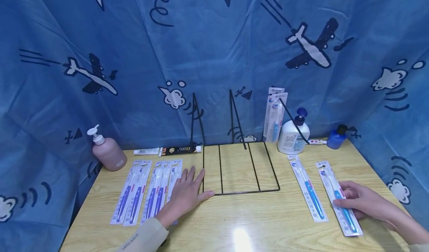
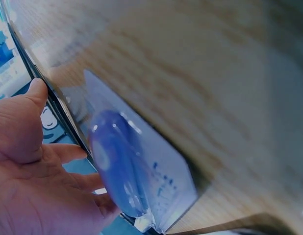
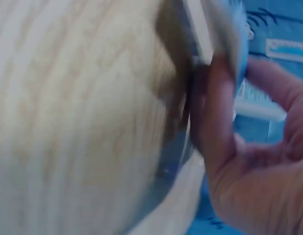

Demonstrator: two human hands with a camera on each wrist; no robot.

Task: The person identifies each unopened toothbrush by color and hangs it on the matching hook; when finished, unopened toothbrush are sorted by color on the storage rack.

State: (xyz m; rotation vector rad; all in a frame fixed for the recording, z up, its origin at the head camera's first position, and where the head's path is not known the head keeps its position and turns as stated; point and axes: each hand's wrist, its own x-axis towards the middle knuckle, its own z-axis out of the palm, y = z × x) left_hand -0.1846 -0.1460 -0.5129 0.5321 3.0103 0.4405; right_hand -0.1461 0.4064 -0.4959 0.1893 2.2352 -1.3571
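My left hand point(image 1: 187, 191) lies flat on the wooden table point(image 1: 254, 222) with its fingers straight. Its palm covers the lower end of the rightmost pack in a row of several packaged blue toothbrushes point(image 1: 147, 190). In the left wrist view that pack point(image 2: 137, 166) shows just beside the open palm point(image 2: 38, 186). At the right, my right hand point(image 1: 350, 199) pinches the edge of a packaged toothbrush point(image 1: 330, 179) lying near the table's right edge. The right wrist view is blurred, with fingers point(image 3: 215, 122) curled against the pack's edge point(image 3: 225, 29).
A black wire rack point(image 1: 239, 168) stands in the middle. Another toothbrush pack point(image 1: 308, 190) lies to its right. At the back are a pink pump bottle point(image 1: 108, 151), toothpaste tubes point(image 1: 167, 150), upright toothbrush packs point(image 1: 275, 114), a white pump bottle point(image 1: 291, 136) and a blue bottle point(image 1: 336, 136). Blue cloth hangs around.
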